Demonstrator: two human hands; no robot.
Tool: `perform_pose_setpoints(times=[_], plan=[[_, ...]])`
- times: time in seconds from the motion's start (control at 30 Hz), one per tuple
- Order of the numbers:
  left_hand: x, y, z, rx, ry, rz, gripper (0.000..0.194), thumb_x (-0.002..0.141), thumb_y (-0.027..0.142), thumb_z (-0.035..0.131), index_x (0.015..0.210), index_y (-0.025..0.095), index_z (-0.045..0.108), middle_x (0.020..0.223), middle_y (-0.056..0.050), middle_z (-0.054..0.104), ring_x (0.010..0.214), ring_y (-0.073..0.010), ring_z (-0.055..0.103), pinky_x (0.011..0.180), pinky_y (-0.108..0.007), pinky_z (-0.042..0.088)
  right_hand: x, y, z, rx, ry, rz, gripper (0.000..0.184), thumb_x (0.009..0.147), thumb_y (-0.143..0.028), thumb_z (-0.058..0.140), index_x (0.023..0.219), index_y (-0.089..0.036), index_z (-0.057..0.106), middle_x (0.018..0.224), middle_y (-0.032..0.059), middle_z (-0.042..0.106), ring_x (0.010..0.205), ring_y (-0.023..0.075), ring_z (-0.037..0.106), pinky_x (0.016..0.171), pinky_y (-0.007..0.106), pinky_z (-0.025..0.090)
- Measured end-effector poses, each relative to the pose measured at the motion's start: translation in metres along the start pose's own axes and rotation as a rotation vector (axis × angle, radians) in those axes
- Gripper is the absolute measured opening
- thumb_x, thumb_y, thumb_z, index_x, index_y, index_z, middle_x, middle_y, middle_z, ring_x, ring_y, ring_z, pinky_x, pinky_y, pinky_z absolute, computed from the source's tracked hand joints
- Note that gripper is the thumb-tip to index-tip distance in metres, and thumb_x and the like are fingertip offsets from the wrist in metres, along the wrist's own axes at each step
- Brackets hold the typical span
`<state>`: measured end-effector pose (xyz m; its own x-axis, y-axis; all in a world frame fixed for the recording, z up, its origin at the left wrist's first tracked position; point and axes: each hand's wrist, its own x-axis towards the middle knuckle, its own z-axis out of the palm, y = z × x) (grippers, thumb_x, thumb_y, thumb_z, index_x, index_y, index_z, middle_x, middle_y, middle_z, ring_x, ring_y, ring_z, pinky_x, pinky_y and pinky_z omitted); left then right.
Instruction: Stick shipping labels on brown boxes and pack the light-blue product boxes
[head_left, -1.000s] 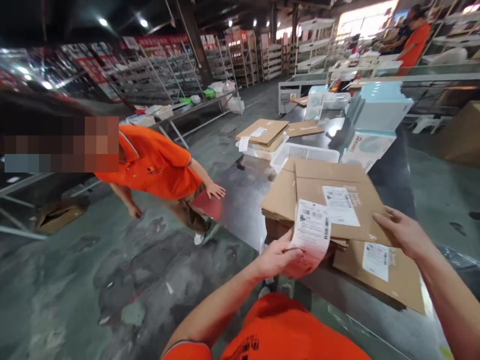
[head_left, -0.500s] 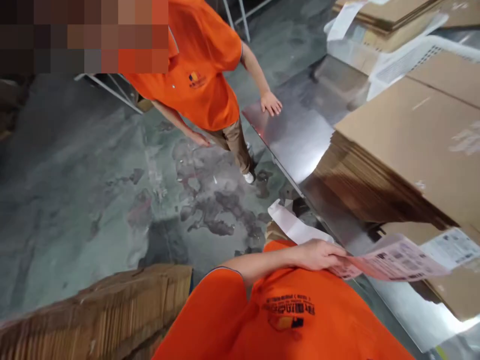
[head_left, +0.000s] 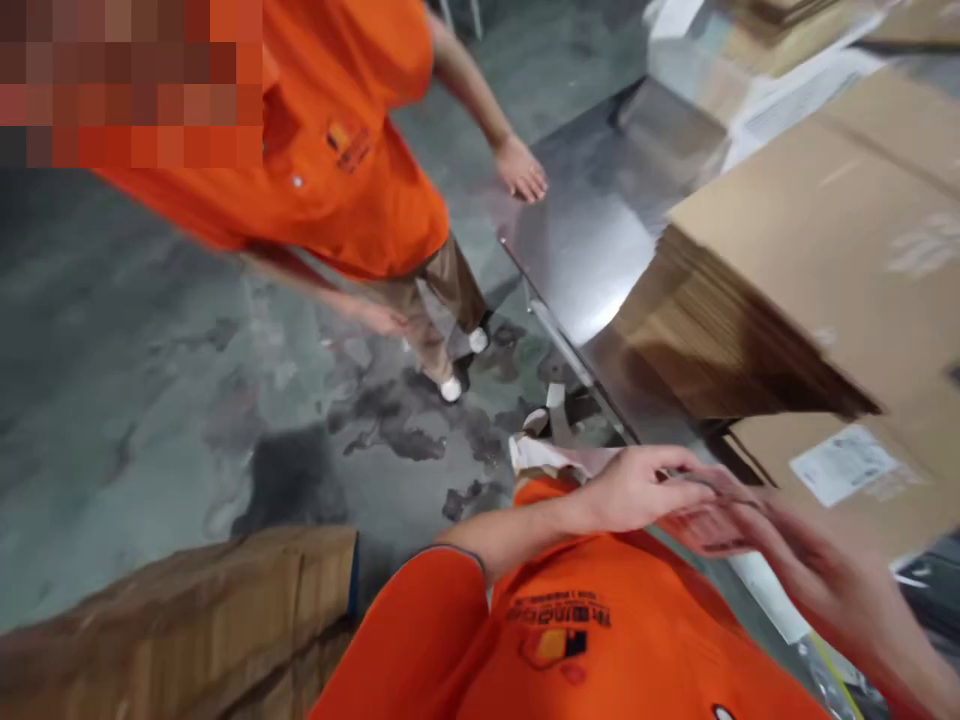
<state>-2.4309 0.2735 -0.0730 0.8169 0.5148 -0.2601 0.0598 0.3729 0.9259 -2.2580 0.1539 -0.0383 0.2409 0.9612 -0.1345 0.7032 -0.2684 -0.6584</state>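
A strip of printed labels [head_left: 716,530], pinkish and creased, lies between my two hands in front of my orange shirt. My left hand [head_left: 637,490] is closed on it, and its white tail [head_left: 544,457] hangs down on the left. My right hand [head_left: 799,540], blurred by motion, reaches in from the right. Its fingers meet the left fingertips and close over the strip. Just beyond my hands, a flat carton [head_left: 772,450] with a white printed label [head_left: 844,463] lies on the metal table.
A tall stack of flattened cartons [head_left: 795,230] stands on the metal table [head_left: 577,250]. Another person in an orange shirt [head_left: 360,190] rests a hand [head_left: 521,170] on its far corner. More flattened cardboard [head_left: 187,620] is at lower left. The grey floor [head_left: 150,400] has dark stains.
My right hand has come in from the right to the label strip, whose printed part is now gathered between my hands. The other person appears closer and further left.
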Motion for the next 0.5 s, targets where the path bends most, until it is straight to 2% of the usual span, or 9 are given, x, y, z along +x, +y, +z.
perform_pose_setpoints(times=[0.03,0.1,0.23,0.3,0.4,0.43,0.5], plan=[[0.002,0.007,0.005,0.003,0.064,0.004,0.027,0.078,0.034,0.065,0.092,0.012,0.074,0.084,-0.006,0.071,0.075,-0.0156,0.061,0.071,-0.025,0.047,0.002,-0.011,-0.002,0.025,0.03,-0.037,0.02,0.091,-0.051,0.051,0.098,-0.042,0.067,0.091,0.0013,0.075,0.078,0.0257,0.072,0.062,0.039,0.06],[0.005,0.019,0.011,0.054,0.161,0.001,0.022,0.075,0.035,0.065,0.068,0.014,0.066,0.066,0.0,0.062,0.066,-0.0126,0.053,0.063,-0.024,0.041,0.006,-0.026,-0.012,0.02,0.101,-0.106,0.018,0.093,-0.046,0.052,0.093,-0.033,0.065,0.081,0.0026,0.072,0.069,0.0227,0.069,0.056,0.035,0.055],[0.017,0.047,0.005,0.145,0.25,0.025,0.036,0.066,0.041,0.069,0.051,0.019,0.045,0.051,0.006,0.04,0.056,-0.0091,0.036,0.054,-0.024,0.029,0.023,-0.037,-0.048,-0.054,0.173,-0.246,0.023,0.096,-0.039,0.05,0.084,-0.024,0.063,0.071,0.0015,0.065,0.06,0.0151,0.06,0.054,0.027,0.046],[0.027,0.062,-0.005,0.151,0.231,0.065,0.037,0.065,0.041,0.07,0.052,0.019,0.043,0.053,0.007,0.037,0.056,-0.0086,0.033,0.054,-0.023,0.028,0.047,-0.036,-0.076,-0.076,0.278,-0.263,0.024,0.096,-0.038,0.049,0.083,-0.023,0.063,0.072,0.0015,0.064,0.062,0.014,0.058,0.057,0.026,0.045],[0.05,0.075,-0.026,0.14,0.161,0.052,0.033,0.06,0.043,0.076,0.067,0.016,0.057,0.061,0.006,0.049,0.061,-0.0097,0.042,0.058,-0.023,0.033,0.106,-0.022,-0.124,-0.122,0.548,-0.167,0.027,0.091,-0.046,0.054,0.085,-0.02,0.061,0.077,0.0037,0.063,0.068,0.0158,0.056,0.064,0.028,0.045],[0.059,0.075,-0.035,0.127,0.144,0.023,0.035,0.059,0.042,0.078,0.074,0.015,0.062,0.066,0.004,0.056,0.063,-0.011,0.047,0.061,-0.023,0.036,0.128,-0.015,-0.138,-0.151,0.585,-0.113,0.029,0.089,-0.048,0.056,0.089,-0.019,0.061,0.081,0.005,0.064,0.071,0.0168,0.056,0.067,0.029,0.045],[0.074,0.068,-0.052,0.117,0.131,-0.04,0.041,0.057,0.04,0.08,0.085,0.013,0.069,0.072,0.001,0.064,0.067,-0.0141,0.054,0.066,-0.026,0.042,0.171,-0.002,-0.159,-0.23,0.501,-0.046,0.034,0.087,-0.05,0.057,0.096,-0.017,0.061,0.089,0.0083,0.064,0.079,0.0195,0.058,0.072,0.031,0.047]])
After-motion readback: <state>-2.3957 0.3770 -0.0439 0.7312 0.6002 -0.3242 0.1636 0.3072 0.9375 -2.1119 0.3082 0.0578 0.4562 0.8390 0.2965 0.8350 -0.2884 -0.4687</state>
